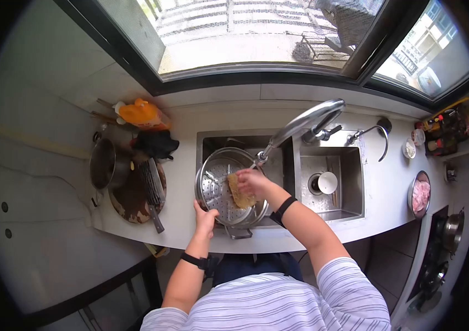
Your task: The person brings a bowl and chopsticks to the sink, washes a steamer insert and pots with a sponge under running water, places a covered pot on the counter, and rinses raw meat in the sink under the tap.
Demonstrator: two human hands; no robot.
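Note:
A round steel steamer tray (pixel 213 186) with a perforated bottom is tilted over the left sink basin (pixel 283 165). My left hand (pixel 205 219) grips its near-left rim, thumb over the edge. Inside the tray, my right hand (pixel 252 183) is closed on a yellowish-brown loofah (pixel 240 196), which lies against the perforated metal. Some of the right fingers are blurred. The spout of the faucet (pixel 300 122) hangs just above the right hand. A loop handle (pixel 238 234) of the steamer points toward my body.
In the right basin (pixel 350 176) stands a white bowl (pixel 327 182) near the drain. A cleaver (pixel 156 218) lies on a round cutting board (pixel 127 201) at left, beside a pot (pixel 108 165) and an orange bottle (pixel 142 114). A metal bowl of raw meat (pixel 421 194) sits at right.

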